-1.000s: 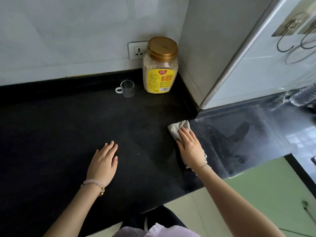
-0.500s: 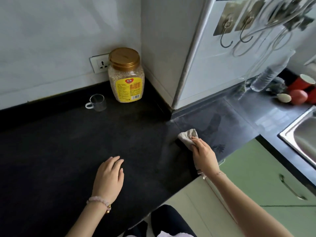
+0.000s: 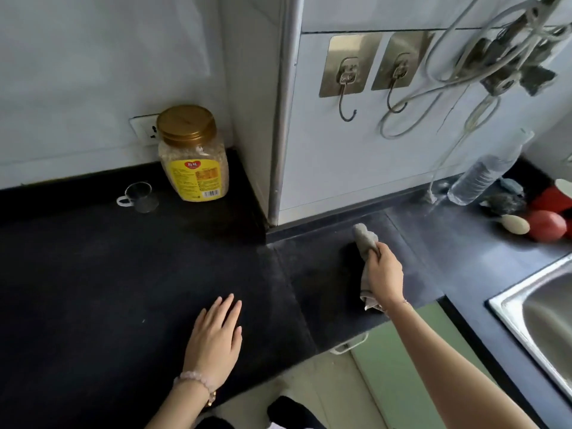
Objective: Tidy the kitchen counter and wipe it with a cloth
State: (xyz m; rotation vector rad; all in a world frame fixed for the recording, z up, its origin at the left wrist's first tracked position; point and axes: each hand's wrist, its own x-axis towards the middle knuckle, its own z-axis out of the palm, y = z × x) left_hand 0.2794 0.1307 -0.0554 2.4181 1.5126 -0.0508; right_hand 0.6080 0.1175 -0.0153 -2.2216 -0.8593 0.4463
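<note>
- Head view: the right hand (image 3: 383, 274) is closed around a grey cloth (image 3: 365, 239), fingers curled together over its bunched middle. One end of the cloth sticks out beyond the fingertips onto the black counter (image 3: 123, 289); the other end trails back under the wrist.
- The left hand (image 3: 216, 332) lies flat on the counter, palm down, fingers straight and nearly together, holding nothing.
- Just past the cloth's far end runs the dark upstand below the white wall panel (image 3: 356, 168). A stroke pushed that way would likely jam the cloth tip there and leave the corner unwiped.
- Well to the right of the right fingers lies a clear plastic bottle (image 3: 483, 178), leaning toward the wall, with red rounded things (image 3: 546, 226) and a pale oval thing (image 3: 515, 224) near it. A long sideways sweep could knock these toward the steel sink (image 3: 507, 308).
- Because the cloth is wadded rather than spread, it probably touches only a narrow strip, so streaks may remain.
- Far left of both hands stand a small glass cup (image 3: 140, 196) and a gold-lidded jar (image 3: 193, 153), just beside each other. Wiping around them could tip the light cup.
</note>
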